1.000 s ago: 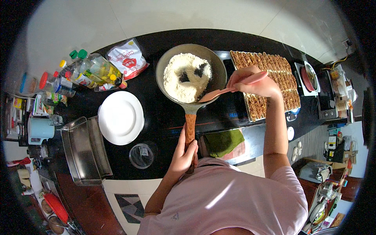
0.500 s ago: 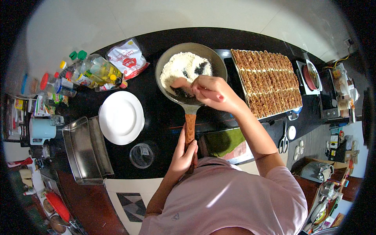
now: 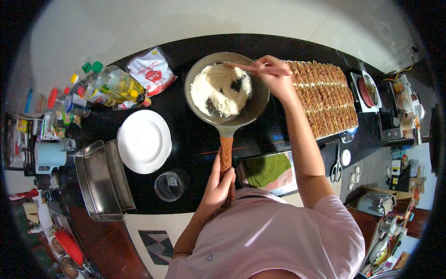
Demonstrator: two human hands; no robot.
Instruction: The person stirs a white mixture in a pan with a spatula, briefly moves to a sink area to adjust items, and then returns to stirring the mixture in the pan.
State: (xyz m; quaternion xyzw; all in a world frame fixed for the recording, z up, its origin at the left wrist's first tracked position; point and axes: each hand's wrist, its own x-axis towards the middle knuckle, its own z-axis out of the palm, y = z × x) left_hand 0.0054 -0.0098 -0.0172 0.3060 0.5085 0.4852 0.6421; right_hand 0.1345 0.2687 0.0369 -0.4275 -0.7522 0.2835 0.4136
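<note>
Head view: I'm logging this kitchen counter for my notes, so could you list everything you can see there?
pan: one, grey, wooden handle, middle of the black counter
white crumbly food: one heap, in the pan
spatula: one, pinkish, over the pan
white plate: one, left of the pan
metal tray: one, silver, left counter edge
clear cup: one, near the front edge
oil bottles: several, yellow with coloured caps, back left
bag: one, white and red, behind the plate
woven mat: one, brown, right of the pan
green cloth: one, folded, front
scissors: one pair, right
left hand: gripping the pan handle
right hand: holding the spatula
</note>
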